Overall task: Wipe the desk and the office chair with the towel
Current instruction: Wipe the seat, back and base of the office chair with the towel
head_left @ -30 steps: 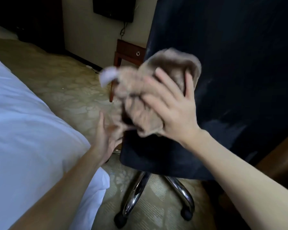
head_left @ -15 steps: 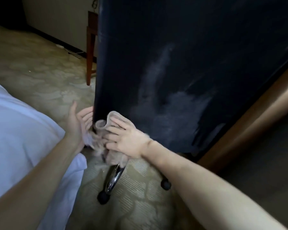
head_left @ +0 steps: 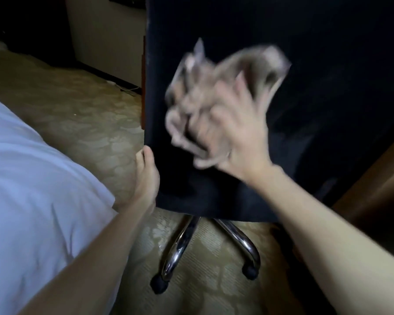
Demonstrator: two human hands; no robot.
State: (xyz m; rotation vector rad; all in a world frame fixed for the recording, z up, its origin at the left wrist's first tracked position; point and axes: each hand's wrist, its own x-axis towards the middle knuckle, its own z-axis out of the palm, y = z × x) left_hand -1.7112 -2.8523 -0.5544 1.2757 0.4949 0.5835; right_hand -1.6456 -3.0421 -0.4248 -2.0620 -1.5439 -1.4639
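With the right hand (head_left: 234, 137), presses a crumpled grey-beige cloth towel (head_left: 191, 92) against the upright back of a black fabric office chair (head_left: 328, 98), about mid-height and toward its left half. Spreads the fingers wide over the bunched cloth, pushing on it rather than clenching it, as far as the heavy motion blur allows. With the left hand (head_left: 147, 178), grips the chair back's left edge low down, laying the thumb along the near face and tucking the other fingers out of sight behind the edge. Looks down past the chair back onto two curved chrome legs (head_left: 180, 244) of the base, tipped with black casters (head_left: 159, 284), on beige patterned carpet (head_left: 84, 114). Reaches in across the corner of a white-sheeted bed (head_left: 32, 178) filling the left side, just beside the left forearm. Shows a reddish-brown wooden furniture leg (head_left: 143, 87) peeking out just behind the chair's left edge, a cream wall (head_left: 105, 30) further back and a pale cable (head_left: 127, 88) on the floor near it. Blocks most of the room beyond with the broad chair back. At the right, only part of a brown wooden surface (head_left: 378, 185), cut off by the chair; cannot tell what piece of furniture.
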